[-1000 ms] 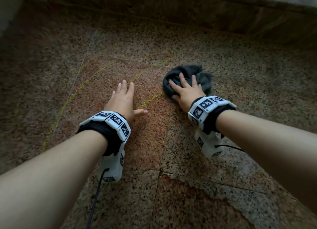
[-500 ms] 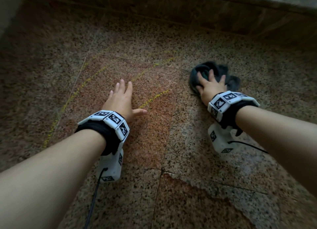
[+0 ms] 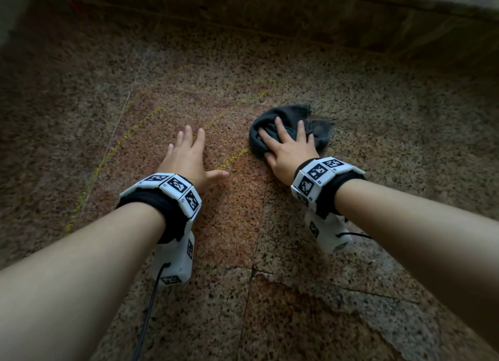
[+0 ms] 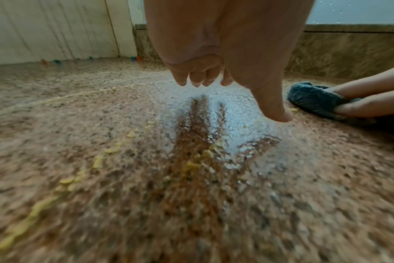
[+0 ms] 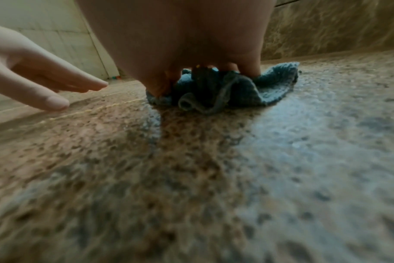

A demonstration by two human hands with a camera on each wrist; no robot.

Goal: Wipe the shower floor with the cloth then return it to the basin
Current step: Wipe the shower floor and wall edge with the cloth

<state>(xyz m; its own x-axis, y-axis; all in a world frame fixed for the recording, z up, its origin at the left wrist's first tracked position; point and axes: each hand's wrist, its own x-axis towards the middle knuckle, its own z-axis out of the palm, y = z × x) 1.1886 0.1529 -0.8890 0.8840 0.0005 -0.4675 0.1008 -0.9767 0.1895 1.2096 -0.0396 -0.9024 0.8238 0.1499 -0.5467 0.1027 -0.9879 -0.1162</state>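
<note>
At the far left a pale wall panel (image 4: pixel 52 30) meets the speckled granite shower floor (image 3: pixel 270 306), and a few small coloured bits (image 4: pixel 56 61) lie along that joint, too small to identify. Broken yellow lines (image 3: pixel 140 123) run across the reddish tile in front of the left arm. The left hand (image 3: pixel 189 155) is spread out over that tile with straight fingers and the thumb stretched to the side; it holds nothing. In the left wrist view the left fingertips (image 4: pixel 198 81) appear to hang just above the glossy stone and the thumb reaches down close to it, though contact cannot be told. A white band of black-and-white markers (image 3: pixel 172 185) wraps each wrist over a black cuff. Just to the right, near the thumb, the dark grey-blue cloth (image 3: pixel 318 128) lies bunched on the floor. The right hand (image 3: pixel 289 150) lies palm down on top of it, fingers spread and nearly straight, pressing it to the stone; the right wrist view shows a folded hem (image 5: pixel 205 101) bulging out under the palm. Right of the cloth the floor shines wet (image 5: pixel 315 124). Beyond runs a brown stone kerb (image 3: pixel 297 23).
</note>
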